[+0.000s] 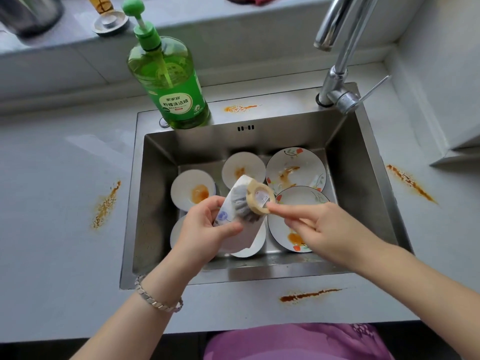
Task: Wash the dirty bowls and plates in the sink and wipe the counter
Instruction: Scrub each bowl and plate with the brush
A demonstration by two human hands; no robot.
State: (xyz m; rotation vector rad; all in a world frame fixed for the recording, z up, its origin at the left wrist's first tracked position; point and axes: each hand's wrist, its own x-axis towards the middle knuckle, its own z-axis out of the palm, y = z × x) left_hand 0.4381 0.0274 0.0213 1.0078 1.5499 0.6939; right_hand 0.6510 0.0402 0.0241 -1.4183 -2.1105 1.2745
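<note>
A single wide-angle camera on the person's head looks forward and steeply down. The sink (161, 162) fills the middle of the frame, seen almost from above, so its floor shows. The counter (52, 203) spreads to both sides and along the bottom, and the back ledge (233, 19) crosses the top. The bottle (174, 81) and faucet (337, 74) lean outward, as the lens bends them. Both forearms enter from below, close to the camera. The left hand (205, 229) and right hand (324, 227) meet on a packet (244, 203) at centre.
</note>
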